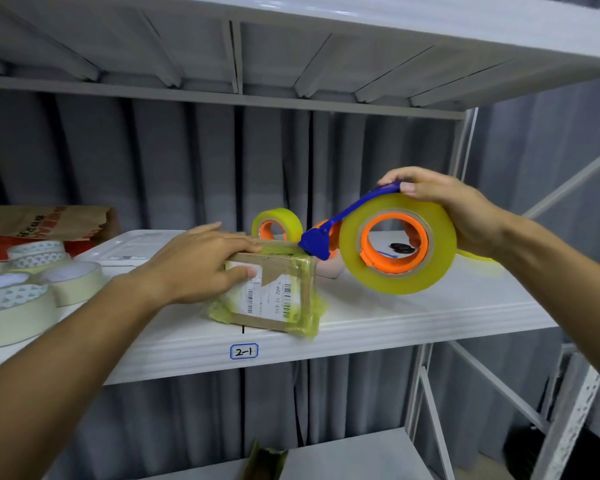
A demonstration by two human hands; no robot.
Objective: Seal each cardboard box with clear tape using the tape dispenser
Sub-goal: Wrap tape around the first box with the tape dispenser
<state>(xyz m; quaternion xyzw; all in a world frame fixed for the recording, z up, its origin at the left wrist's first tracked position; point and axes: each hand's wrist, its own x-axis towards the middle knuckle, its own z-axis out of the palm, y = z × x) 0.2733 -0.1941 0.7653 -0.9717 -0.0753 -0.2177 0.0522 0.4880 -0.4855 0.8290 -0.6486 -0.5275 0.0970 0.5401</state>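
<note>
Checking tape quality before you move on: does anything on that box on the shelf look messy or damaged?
Yes. The cardboard box has yellowish tape bunched and wrinkled at its lower corners, sticking out instead of lying flat. Its white label looks partly torn at the top.

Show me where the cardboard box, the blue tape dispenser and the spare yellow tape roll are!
cardboard box (274, 296): head view, on its front label face.
tape dispenser (357, 206): head view, on its blue arm.
spare tape roll (284, 216): head view, on its yellow outer band.
</note>
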